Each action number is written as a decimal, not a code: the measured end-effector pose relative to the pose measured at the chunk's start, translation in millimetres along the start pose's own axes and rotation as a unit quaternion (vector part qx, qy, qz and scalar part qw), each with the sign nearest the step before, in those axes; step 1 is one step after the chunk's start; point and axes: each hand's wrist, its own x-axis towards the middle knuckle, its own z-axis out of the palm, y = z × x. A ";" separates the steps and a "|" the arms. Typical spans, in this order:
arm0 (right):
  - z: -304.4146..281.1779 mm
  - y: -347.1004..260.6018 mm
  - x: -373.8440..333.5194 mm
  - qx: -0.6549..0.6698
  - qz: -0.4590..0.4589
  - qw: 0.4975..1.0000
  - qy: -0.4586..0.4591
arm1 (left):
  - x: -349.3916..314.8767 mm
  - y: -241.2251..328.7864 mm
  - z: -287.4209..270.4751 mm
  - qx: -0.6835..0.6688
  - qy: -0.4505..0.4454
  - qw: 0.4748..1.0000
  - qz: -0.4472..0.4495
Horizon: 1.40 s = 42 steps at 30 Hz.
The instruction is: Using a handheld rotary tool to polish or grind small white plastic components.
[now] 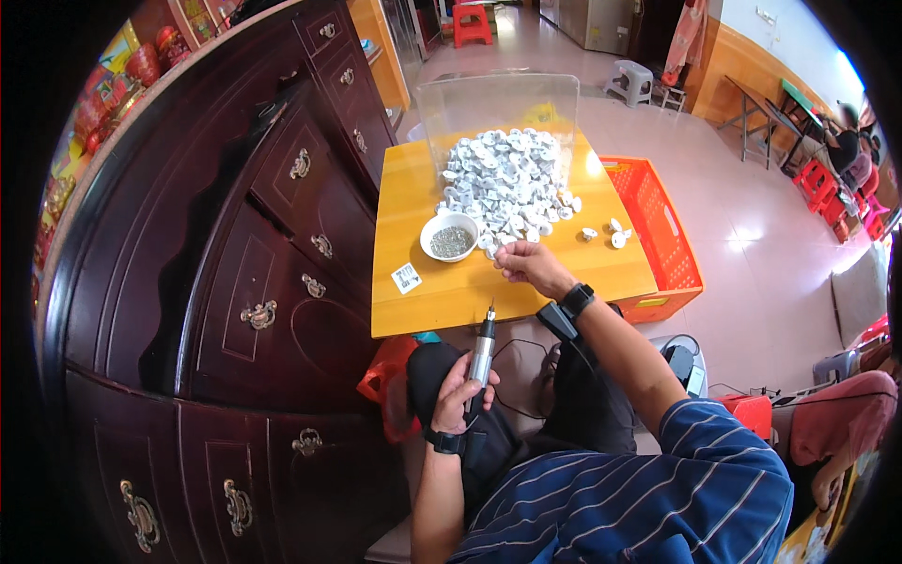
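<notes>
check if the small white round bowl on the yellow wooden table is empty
Not empty: the small white round bowl holds many tiny silvery metallic pieces, visible through its open top.

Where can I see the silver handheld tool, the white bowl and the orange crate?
Silver tool (482,356): head view, on the middle of its metal body.
White bowl (448,220): head view, on its inner far wall.
Orange crate (678,300): head view, on its near end wall.
</notes>
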 end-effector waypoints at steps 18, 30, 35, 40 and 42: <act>5.3 39.5 -31.6 0.112 0.035 0.993 -0.025 | 2.7 -5.8 8.0 0.044 0.010 0.999 -0.007; 8.9 35.6 -35.5 0.058 0.045 0.997 -0.017 | 1.3 -5.1 9.1 0.035 0.015 0.999 -0.002; 6.1 34.9 -34.8 0.066 0.061 0.996 -0.015 | 1.8 -4.4 7.5 0.031 0.010 0.999 -0.006; 5.2 34.4 -34.5 0.080 0.061 0.994 -0.035 | 1.6 -4.5 7.8 0.033 0.002 0.999 -0.001; 5.0 34.5 -33.7 0.081 0.063 0.994 -0.035 | 1.2 -4.6 8.4 0.040 0.011 0.999 -0.004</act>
